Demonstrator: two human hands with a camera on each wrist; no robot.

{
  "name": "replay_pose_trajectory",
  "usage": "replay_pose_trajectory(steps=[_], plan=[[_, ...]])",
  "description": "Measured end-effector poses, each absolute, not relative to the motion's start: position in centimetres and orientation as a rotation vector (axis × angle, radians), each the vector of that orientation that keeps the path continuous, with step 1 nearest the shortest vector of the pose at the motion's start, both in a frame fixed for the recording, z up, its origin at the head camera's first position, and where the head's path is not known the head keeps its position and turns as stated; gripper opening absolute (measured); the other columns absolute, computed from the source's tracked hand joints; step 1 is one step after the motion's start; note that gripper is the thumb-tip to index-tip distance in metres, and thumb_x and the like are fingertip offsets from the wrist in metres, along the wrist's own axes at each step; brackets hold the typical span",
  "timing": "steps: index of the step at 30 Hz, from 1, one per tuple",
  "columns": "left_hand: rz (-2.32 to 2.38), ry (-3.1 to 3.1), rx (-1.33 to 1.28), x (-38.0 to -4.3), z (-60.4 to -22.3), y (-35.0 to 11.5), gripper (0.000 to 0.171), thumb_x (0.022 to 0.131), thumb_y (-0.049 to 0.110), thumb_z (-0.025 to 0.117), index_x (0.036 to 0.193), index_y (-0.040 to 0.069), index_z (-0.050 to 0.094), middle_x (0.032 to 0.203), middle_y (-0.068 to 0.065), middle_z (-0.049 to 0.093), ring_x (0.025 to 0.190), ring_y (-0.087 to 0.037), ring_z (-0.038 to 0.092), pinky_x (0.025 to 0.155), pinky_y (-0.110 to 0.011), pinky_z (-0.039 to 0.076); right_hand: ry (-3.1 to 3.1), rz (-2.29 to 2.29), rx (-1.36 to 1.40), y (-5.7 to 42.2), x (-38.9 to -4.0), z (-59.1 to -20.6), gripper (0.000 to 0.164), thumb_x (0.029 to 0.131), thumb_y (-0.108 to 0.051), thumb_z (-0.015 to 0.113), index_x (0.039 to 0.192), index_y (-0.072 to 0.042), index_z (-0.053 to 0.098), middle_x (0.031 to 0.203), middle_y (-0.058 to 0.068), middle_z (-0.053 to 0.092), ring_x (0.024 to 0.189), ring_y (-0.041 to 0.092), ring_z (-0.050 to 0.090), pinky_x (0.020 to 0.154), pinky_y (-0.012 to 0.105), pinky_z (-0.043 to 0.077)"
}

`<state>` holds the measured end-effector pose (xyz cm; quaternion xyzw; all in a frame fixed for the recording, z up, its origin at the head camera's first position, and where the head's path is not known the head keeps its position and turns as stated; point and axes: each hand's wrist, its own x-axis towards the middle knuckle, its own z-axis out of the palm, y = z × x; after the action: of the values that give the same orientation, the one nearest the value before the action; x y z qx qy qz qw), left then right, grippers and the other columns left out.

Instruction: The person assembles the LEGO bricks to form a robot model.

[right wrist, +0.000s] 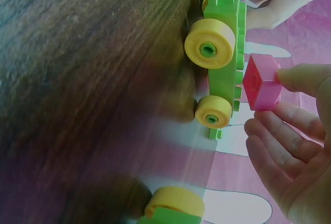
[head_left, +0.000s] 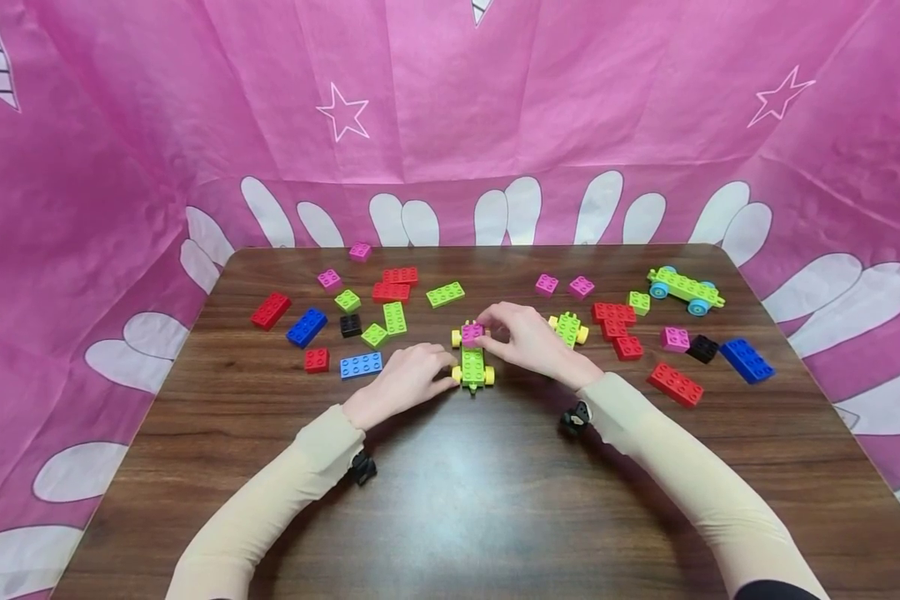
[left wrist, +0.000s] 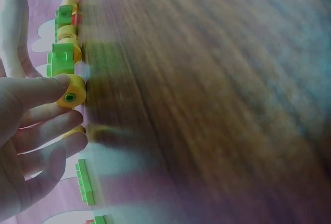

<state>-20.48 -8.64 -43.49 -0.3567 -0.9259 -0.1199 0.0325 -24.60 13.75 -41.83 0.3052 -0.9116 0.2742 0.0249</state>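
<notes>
In the middle of the table stands a lime green toy car base with yellow wheels. My left hand holds it at its left side; in the left wrist view the thumb lies on a yellow wheel and the fingers reach past it. My right hand pinches a small pink brick between thumb and fingers. The right wrist view has this brick just off the studs of the base, with a narrow gap between them.
Right of my right hand is another green car base with yellow wheels. A blue-wheeled one stands at the far right. Loose bricks lie on both sides, among them a light blue brick by my left hand and red bricks.
</notes>
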Motion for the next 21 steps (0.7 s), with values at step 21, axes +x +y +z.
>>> replay_pose_trajectory(steps=[21], plan=[[-0.361, -2.881, -1.084, -20.37, -43.19, -8.49, 0.022, 0.086, 0.032, 0.066, 0.101, 0.016, 0.071, 0.090, 0.003, 0.068, 0.082, -0.012, 0.064, 0.064, -0.030, 0.054, -2.804, 0.865, 1.050, 14.04, -24.69, -42.51, 0.029, 0.085, -0.025, 0.067, 0.111, -0.012, 0.062, 0.104, 0.002, 0.065, 0.090, 0.019, 0.064, 0.078, 0.034, 0.055]])
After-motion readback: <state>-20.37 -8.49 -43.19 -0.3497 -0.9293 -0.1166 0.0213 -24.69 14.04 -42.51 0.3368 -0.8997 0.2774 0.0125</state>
